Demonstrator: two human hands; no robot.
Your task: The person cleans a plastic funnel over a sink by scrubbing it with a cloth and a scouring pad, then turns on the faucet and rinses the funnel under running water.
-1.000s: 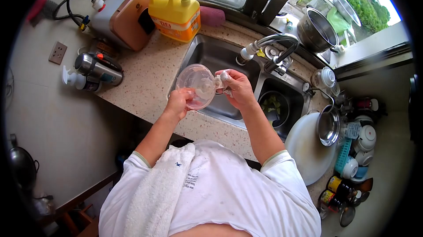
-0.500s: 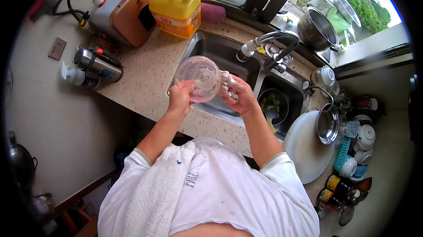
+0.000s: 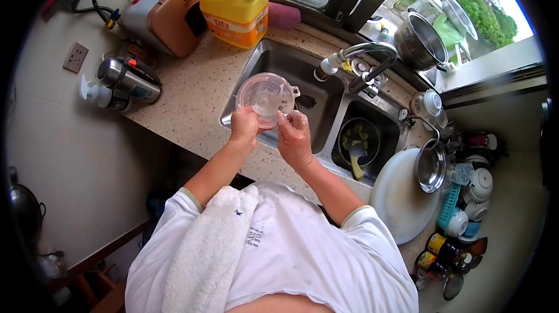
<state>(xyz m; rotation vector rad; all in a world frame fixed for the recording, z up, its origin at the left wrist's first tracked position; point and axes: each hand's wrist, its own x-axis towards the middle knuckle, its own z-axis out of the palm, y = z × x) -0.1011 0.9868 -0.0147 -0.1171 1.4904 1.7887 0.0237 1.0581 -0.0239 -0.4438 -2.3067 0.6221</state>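
Over the left basin of the sink (image 3: 233, 116), a clear round plastic bowl (image 3: 269, 95) with a small tab on its right rim is tilted so its inside faces me. My left hand (image 3: 244, 124) grips its lower left edge. At the lower right rim is my right hand (image 3: 295, 138), its fingers curled and its thumb against the bowl; whitish wet residue coats the fingertips. Beyond the bowl a dark patch (image 3: 305, 102) shows on the basin floor, too unclear to name.
In the right basin sits a pot (image 3: 378, 141) with green peelings and a peeler-like tool. A faucet (image 3: 372, 51) arches over the sink. A yellow jug (image 3: 236, 10) stands behind left; a white cutting board (image 3: 402, 202) and steel bowl (image 3: 432, 167) lie at right.
My right hand has moved down and left, from the bowl's right side to its lower right rim. The whitish lumps around its fingers are mostly gone, and the dark patch in the basin now shows.
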